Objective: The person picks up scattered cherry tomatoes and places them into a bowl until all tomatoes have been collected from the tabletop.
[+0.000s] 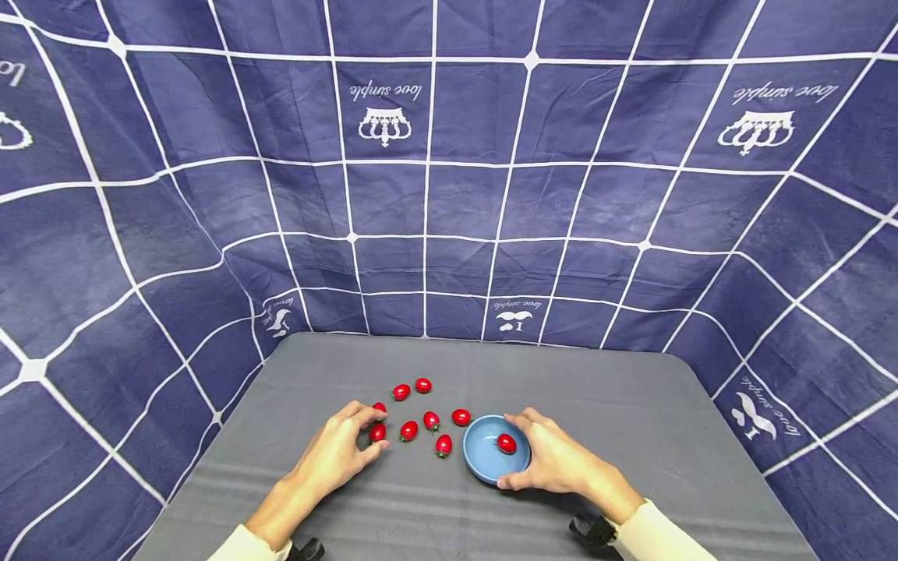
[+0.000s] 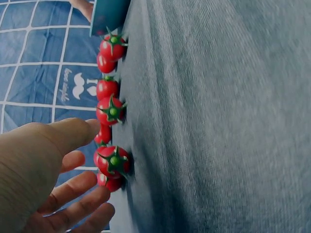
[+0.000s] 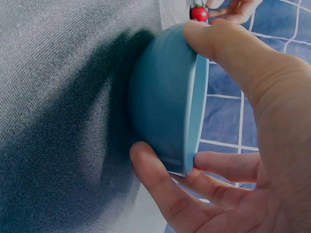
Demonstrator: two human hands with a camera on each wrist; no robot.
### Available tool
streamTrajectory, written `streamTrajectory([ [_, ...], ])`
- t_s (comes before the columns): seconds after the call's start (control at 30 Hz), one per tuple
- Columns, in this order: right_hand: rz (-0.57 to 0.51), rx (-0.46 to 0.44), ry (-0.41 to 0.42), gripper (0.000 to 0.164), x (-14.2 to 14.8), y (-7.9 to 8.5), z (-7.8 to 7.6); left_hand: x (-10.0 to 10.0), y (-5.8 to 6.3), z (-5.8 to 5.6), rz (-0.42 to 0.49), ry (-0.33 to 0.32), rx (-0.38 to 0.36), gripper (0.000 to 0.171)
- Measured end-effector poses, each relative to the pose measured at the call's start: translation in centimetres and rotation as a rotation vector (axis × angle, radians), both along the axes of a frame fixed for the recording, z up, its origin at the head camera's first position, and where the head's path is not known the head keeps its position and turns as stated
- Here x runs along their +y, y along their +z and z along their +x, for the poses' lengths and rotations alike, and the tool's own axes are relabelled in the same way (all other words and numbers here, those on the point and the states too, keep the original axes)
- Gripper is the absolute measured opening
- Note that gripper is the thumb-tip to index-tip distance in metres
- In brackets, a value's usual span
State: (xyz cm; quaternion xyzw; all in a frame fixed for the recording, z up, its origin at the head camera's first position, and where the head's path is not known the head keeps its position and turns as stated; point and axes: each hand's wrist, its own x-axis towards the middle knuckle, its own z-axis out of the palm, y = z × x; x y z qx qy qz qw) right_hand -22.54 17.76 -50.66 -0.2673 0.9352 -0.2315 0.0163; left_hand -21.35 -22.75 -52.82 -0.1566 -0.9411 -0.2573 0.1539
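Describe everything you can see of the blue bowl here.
The bowl is round, plain blue and smooth, with curved walls and a thin rim; whether ceramic or plastic is unclear. Its opening faces up, with one red tomato lying inside. It is at the grey surface, right of the loose tomatoes; contact underneath is hard to judge. The right hand grips its right side.

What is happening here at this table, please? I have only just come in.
A person is handling small red tomatoes and a bowl. The right hand holds the blue bowl at its right side, and one tomato lies inside it. The left hand is open, its fingers around the two leftmost tomatoes, with no firm grip to be seen. Eight tomatoes in all lie outside the bowl, on the grey cloth.
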Motion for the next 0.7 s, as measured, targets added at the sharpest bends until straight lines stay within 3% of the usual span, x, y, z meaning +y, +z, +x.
streamTrajectory([
  [0.3, -0.004, -0.005, -0.021, 0.108, 0.0, -0.2, 0.0, -0.6, -0.3, -0.4, 0.032, -0.043, -0.064, 0.047],
  [0.7, -0.032, 0.016, 0.003, 0.108, 0.2, -0.3, -0.1, -0.4, -0.6, -1.1, 0.034, -0.163, -0.008, 0.038],
])
